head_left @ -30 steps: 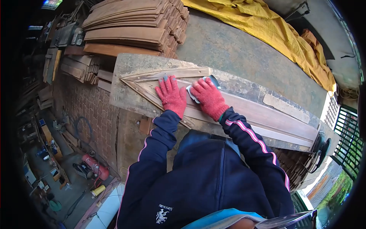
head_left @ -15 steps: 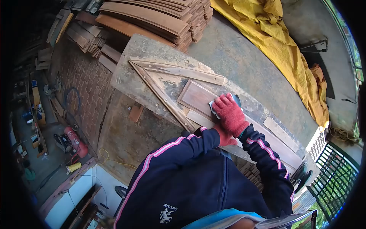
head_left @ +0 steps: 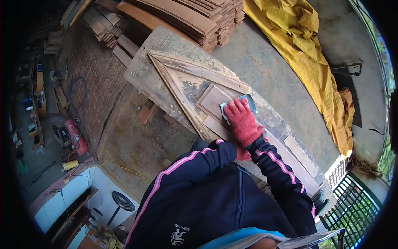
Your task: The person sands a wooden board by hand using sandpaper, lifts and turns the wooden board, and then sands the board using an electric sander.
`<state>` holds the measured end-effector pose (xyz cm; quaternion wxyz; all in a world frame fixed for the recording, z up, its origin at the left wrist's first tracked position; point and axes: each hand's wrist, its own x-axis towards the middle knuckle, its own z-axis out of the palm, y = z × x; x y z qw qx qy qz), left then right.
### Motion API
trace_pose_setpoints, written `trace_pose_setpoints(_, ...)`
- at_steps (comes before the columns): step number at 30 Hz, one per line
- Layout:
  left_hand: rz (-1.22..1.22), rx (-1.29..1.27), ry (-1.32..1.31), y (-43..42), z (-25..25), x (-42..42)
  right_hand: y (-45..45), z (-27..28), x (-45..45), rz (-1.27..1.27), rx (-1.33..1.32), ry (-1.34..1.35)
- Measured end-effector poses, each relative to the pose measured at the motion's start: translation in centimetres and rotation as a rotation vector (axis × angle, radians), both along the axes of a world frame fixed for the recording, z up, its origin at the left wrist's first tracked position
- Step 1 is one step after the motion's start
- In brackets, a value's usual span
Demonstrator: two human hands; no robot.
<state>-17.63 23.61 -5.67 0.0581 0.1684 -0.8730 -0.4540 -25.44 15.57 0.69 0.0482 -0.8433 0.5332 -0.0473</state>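
Right grip [head_left: 241,121], closed over a sheet [head_left: 251,104], rests on the wooden panel [head_left: 211,99]; left grip [head_left: 243,155], mostly hidden, I cannot tell.

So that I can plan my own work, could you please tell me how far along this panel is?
Done: the panel lies on the bench, its border shaped. In hand: the right hand holds a sheet against its face; the left hand is mostly hidden. Left: perhaps more rubbing, though the finish cannot be judged; whether the stacked boards are finished or waiting, I cannot tell.
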Motion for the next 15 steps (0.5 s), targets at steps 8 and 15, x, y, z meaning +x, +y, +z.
trace_pose_setpoints(8,0.012,-0.147,0.005,-0.8,0.8,-0.7,-5.2,-0.1,4.1,-0.019,-0.116,-0.073)
trace_pose_setpoints(15,0.130,0.099,0.087,1.9,-0.9,-0.4,0.3,-0.3,0.1,0.115,0.006,0.016)
